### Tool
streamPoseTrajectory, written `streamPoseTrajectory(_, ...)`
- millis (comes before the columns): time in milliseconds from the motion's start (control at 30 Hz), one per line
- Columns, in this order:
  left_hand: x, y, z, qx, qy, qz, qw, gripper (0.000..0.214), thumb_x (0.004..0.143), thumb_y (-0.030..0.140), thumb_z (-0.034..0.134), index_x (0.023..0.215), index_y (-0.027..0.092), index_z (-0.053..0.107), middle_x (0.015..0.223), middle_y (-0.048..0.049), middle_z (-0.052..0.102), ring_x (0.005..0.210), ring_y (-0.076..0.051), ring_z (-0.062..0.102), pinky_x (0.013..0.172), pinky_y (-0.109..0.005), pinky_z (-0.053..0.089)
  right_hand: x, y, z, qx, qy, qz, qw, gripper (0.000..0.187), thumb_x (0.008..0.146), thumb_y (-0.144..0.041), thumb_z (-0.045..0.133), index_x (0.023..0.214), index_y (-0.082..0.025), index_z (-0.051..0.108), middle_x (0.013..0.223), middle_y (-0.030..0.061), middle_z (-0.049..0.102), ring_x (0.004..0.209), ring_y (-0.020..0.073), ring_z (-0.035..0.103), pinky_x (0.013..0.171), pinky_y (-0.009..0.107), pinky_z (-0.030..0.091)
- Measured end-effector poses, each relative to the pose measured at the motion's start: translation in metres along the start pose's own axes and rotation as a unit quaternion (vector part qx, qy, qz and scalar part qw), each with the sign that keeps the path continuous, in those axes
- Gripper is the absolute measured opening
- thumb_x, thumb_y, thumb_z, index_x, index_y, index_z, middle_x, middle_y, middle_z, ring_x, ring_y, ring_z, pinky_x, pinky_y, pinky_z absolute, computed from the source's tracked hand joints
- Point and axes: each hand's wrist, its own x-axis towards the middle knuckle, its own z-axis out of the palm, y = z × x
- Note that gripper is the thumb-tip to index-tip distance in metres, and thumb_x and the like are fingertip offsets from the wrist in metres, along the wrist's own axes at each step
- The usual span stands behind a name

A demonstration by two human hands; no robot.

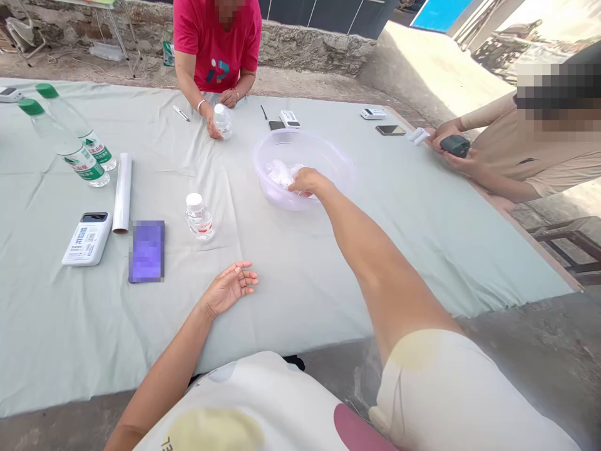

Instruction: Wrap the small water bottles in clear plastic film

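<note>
My right hand (307,181) reaches over the near rim of a clear plastic bowl (328,156) in the middle of the table, its fingers curled down onto crumpled clear plastic (280,171) inside the bowl. My left hand (230,288) rests palm up on the pale green cloth (375,250) near the front edge, fingers loosely spread and holding nothing. A small clear bottle with a white cap (199,217) stands between my left hand and the bowl.
Two green-capped water bottles (75,141), a white roll (123,191), a white device (88,238) and a purple card (147,250) lie at left. A person in red (216,44) across holds a small bottle (222,120). Another person at right holds a dark device (454,145). Phones and small devices lie at the far edge.
</note>
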Motion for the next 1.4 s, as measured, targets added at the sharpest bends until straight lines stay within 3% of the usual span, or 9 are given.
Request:
streamPoseTrajectory(100,0.000,-0.001,-0.003,-0.002,-0.007,0.003,1.000,0.034,0.086,0.035,0.071,0.114,0.016,0.064,0.099,-0.0089,0.072,0.091,-0.020,0.070,0.076,-0.031,0.052,-0.007,0.006,-0.021,0.024,0.036,0.075,0.996,0.012,0.079,-0.021,0.069,0.072,-0.016,0.060,0.065,0.0031,0.062,0.064,0.0173,0.063,0.078,0.040,0.055)
streamPoseTrajectory(233,-0.002,-0.002,-0.005,-0.002,-0.001,0.012,1.000,0.032,0.087,0.034,0.070,0.113,0.017,0.065,0.098,-0.0085,0.072,0.091,-0.019,0.070,0.076,-0.031,0.052,-0.050,-0.008,-0.046,0.234,0.114,0.000,0.966,0.016,0.092,-0.032,0.054,0.095,-0.019,0.062,0.077,0.0010,0.066,0.061,0.0102,0.061,0.065,0.026,0.052)
streamPoseTrajectory(400,-0.006,0.005,0.018,0.018,0.019,0.025,0.999,0.045,0.087,0.051,0.065,0.116,0.017,0.066,0.108,-0.0118,0.071,0.102,-0.024,0.067,0.088,-0.036,0.050,-0.172,-0.019,-0.016,0.388,-0.051,-0.069,0.918,0.033,0.079,-0.042,0.068,0.106,-0.022,0.064,0.072,-0.0022,0.068,0.057,0.0099,0.060,0.059,0.025,0.049)
streamPoseTrajectory(600,-0.002,0.031,0.066,0.110,0.105,0.163,0.975,0.050,0.074,0.053,0.076,0.112,0.024,0.064,0.106,-0.0044,0.067,0.102,-0.019,0.062,0.086,-0.032,0.047,-0.289,0.000,0.047,0.437,-0.213,0.015,0.874,0.036,0.083,-0.047,0.065,0.109,-0.022,0.065,0.074,-0.0013,0.069,0.066,0.0129,0.062,0.070,0.030,0.052)
streamPoseTrajectory(733,-0.007,0.036,0.079,0.175,0.219,0.187,0.942,0.034,0.071,0.043,0.078,0.095,0.021,0.068,0.095,-0.0006,0.064,0.084,-0.012,0.059,0.068,-0.022,0.043,-0.294,0.022,0.048,0.418,-0.311,0.034,0.853,0.047,0.082,-0.059,0.067,0.113,-0.024,0.068,0.106,0.0057,0.073,0.098,0.0201,0.066,0.088,0.035,0.051)
streamPoseTrajectory(900,-0.024,0.020,0.084,0.310,0.190,0.169,0.916,0.043,0.084,0.052,0.064,0.115,0.022,0.070,0.070,0.0034,0.053,0.058,-0.008,0.045,0.054,-0.021,0.037,-0.271,0.011,0.053,0.557,-0.317,0.082,0.764,0.070,0.077,-0.085,0.047,0.104,-0.025,0.072,0.120,0.0077,0.070,0.118,0.0263,0.061,0.092,0.040,0.052)
streamPoseTrajectory(1033,-0.040,0.011,0.075,0.394,0.247,0.190,0.864,0.042,0.089,0.048,0.058,0.118,0.020,0.069,0.062,0.0043,0.051,0.057,-0.010,0.046,0.057,-0.022,0.040,-0.275,-0.010,0.073,0.618,-0.329,0.098,0.707,0.040,0.069,-0.058,0.080,0.085,-0.022,0.071,0.097,0.0052,0.076,0.099,0.0240,0.069,0.086,0.037,0.054)
streamPoseTrajectory(1133,-0.053,0.013,0.055,0.353,0.294,0.190,0.868,0.039,0.090,0.046,0.055,0.113,0.018,0.069,0.055,0.0045,0.052,0.052,-0.010,0.048,0.054,-0.022,0.041,-0.281,-0.009,0.080,0.650,-0.280,0.171,0.686,0.035,0.059,-0.041,0.090,0.077,-0.022,0.066,0.096,0.0038,0.076,0.087,0.0197,0.070,0.071,0.030,0.055)
streamPoseTrajectory(1400,-0.087,0.021,0.000,0.170,0.370,0.136,0.903,0.020,0.073,0.036,0.067,0.073,0.016,0.063,0.065,0.0001,0.059,0.058,-0.011,0.057,0.056,-0.022,0.047,-0.277,0.031,0.062,0.577,-0.229,0.269,0.736,0.044,0.047,-0.027,0.093,0.072,-0.020,0.057,0.082,-0.0019,0.072,0.053,0.0038,0.053,0.044,0.016,0.038)
